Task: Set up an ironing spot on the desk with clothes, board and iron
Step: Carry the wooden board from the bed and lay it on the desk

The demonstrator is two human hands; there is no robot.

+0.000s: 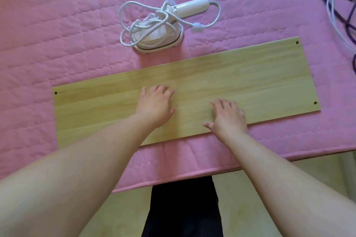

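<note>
A long pale wooden board point(250, 75) lies flat on the pink quilted cover point(57, 34) of the desk, slanting up toward the right. My left hand point(156, 105) rests palm down on the board near its middle, fingers spread. My right hand point(228, 116) lies palm down beside it, close to the board's near edge. Just behind the board sits a small white iron point(159, 34), its white cord point(134, 25) coiled loosely over it. No clothes are in view.
Dark and white cables point(339, 5) lie tangled at the far right corner of the cover. The cover's near edge hangs over the desk front. Below it are pale flooring and my dark clothing point(183, 208).
</note>
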